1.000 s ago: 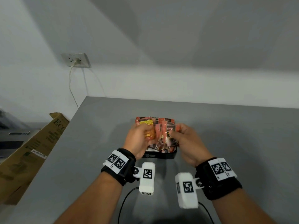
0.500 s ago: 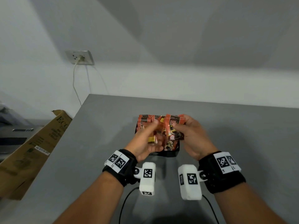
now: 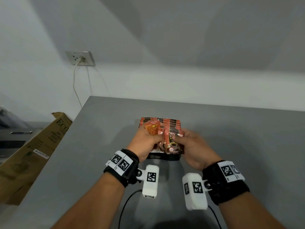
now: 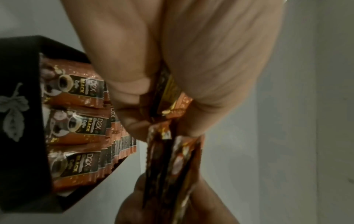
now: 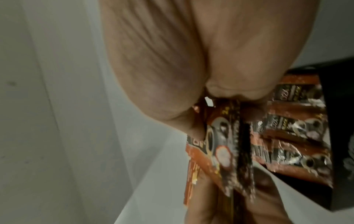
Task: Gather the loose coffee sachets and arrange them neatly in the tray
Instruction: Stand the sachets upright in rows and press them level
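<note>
A black tray (image 3: pixel 171 161) stands on the grey table, with rows of orange-and-black coffee sachets (image 3: pixel 166 121) standing upright in it. My left hand (image 3: pixel 154 140) grips a few sachets (image 3: pixel 152 129) above the tray's left side, orange backs up. My right hand (image 3: pixel 179 138) pinches another small bundle of sachets (image 3: pixel 173 143) just to the right, touching the left bundle. The left wrist view shows the tray wall (image 4: pixel 19 121), the packed sachets (image 4: pixel 76 128) and the held sachets (image 4: pixel 169 92). The right wrist view shows the right-hand bundle (image 5: pixel 226 144) beside the tray (image 5: pixel 343 128).
The grey table (image 3: pixel 239 138) ends at a white wall behind. A cardboard box (image 3: pixel 33 151) leans off the table's left edge. A wall socket (image 3: pixel 80 57) with a plugged cord sits at upper left. Cables (image 3: pixel 125 205) trail from the wrist cameras near me.
Both hands keep their grip on the sachets over the tray. The left hand's sachets have tilted up, showing their orange backs, and the right hand's bundle has dropped nearer the tray's front.
</note>
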{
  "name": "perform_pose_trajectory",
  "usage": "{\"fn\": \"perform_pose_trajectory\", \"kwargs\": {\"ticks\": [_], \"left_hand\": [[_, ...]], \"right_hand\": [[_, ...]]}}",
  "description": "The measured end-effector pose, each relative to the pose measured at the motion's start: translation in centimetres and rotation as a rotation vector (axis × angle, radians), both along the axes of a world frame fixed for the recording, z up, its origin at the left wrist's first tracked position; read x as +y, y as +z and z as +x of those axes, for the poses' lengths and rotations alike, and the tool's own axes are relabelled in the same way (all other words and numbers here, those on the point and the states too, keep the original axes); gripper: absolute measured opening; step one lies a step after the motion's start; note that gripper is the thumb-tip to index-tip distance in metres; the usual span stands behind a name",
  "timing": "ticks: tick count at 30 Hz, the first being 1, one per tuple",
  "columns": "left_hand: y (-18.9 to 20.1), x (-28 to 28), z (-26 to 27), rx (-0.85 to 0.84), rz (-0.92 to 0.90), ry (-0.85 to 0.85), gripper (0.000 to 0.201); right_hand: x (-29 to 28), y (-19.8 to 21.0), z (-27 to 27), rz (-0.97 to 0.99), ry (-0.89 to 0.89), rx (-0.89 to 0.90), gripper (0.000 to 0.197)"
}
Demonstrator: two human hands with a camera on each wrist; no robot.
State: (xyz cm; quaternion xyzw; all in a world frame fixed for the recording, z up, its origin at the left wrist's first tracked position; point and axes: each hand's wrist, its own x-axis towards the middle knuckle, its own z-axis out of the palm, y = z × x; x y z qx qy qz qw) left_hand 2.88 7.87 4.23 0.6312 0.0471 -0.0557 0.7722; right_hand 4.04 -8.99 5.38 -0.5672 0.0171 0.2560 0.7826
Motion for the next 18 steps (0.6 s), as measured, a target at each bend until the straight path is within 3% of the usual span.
{"fn": "perform_pose_trajectory", "kwargs": {"ticks": [4, 6, 8, 12, 14, 18], "left_hand": [[0.5, -0.1, -0.4, 0.141, -0.416, 0.064, 0.05], [0.6, 0.4, -0.4, 0.177, -0.495, 0.085, 0.051], [0.7, 0.6, -0.5, 0.19, -0.474, 0.089, 0.043], [0.0, 0.3, -0.1, 0.18, -0.11, 0.143, 0.013], [-0.3, -0.2, -0.1, 0.185, -0.059, 0.143, 0.019], [0.7, -1.2, -0.5, 0.191, -0.347, 0.065, 0.04]], "right_hand": [[0.1, -0.6, 0.1, 0.063, -0.126, 0.047, 0.027], [-0.4, -0.5, 0.3, 0.106, -0.185, 0.097, 0.029], [-0.9, 0.0, 0.2, 0.155, -0.188, 0.123, 0.034], [-0.9, 0.7, -0.1, 0.212, -0.186, 0.068, 0.034], [-0.7, 0.7, -0.2, 0.12, -0.183, -0.034, 0.029], [0.1, 0.5, -0.3, -0.356, -0.088, -0.371, 0.03]]}}
